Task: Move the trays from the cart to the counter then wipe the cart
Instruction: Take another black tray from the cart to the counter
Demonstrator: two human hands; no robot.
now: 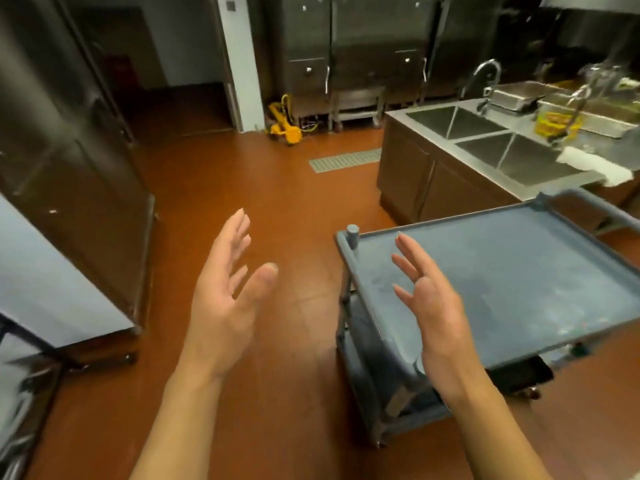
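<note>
A grey-blue plastic cart [519, 271] stands at the right, its top shelf bare and smudged with pale marks. Metal trays [512, 97] sit on the steel counter [540, 190] beyond the double sink, at the far right. A white cloth [595, 164] lies on the counter's edge just behind the cart. My left hand [225, 292] hovers over the floor left of the cart, fingers spread, holding nothing. My right hand [429, 306] is raised above the cart's near left corner, fingers straight, also holding nothing.
Tall steel cabinets [69, 161] line the left side, and steel refrigerators [346, 46] stand along the back wall. A yellow object [284, 123] lies on the red-brown floor near a floor drain [346, 160]. A yellow basket [554, 124] sits on the counter.
</note>
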